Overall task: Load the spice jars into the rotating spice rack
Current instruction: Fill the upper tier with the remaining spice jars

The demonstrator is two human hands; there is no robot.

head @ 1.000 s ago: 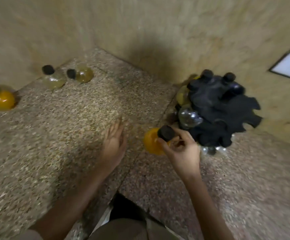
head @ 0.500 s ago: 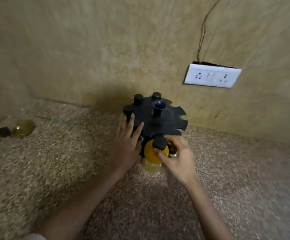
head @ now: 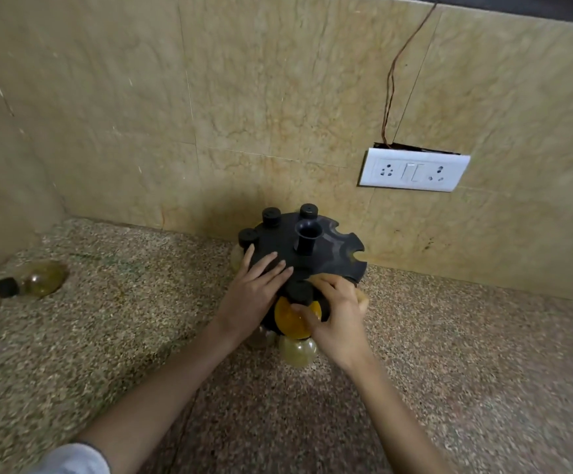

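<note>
On the speckled table [head: 107, 336], my left hand [head: 254, 292] lies flat-fingered on the part-loaded spice rack [head: 333, 254], my right hand [head: 339, 319] gripping an orange jar [head: 292, 319] at its slot; loose jars [head: 42, 278] wait well left of my fingers.

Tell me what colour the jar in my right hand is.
The jar is orange, with a black cap; head view.

One wide-angle view, worn on the head, looks forward and steeply down onto the counter [head: 141, 336]. It sits close. Both forearms enter from the bottom edge and meet near the frame's middle. There the right hand [head: 339, 319] grips a jar [head: 290, 319] at the rack [head: 329, 254], and the left hand [head: 254, 295] lies flat just left of that grip. Beyond the grip rises the wall [head: 278, 97], with a socket [head: 413, 171] up and right of it.
</note>
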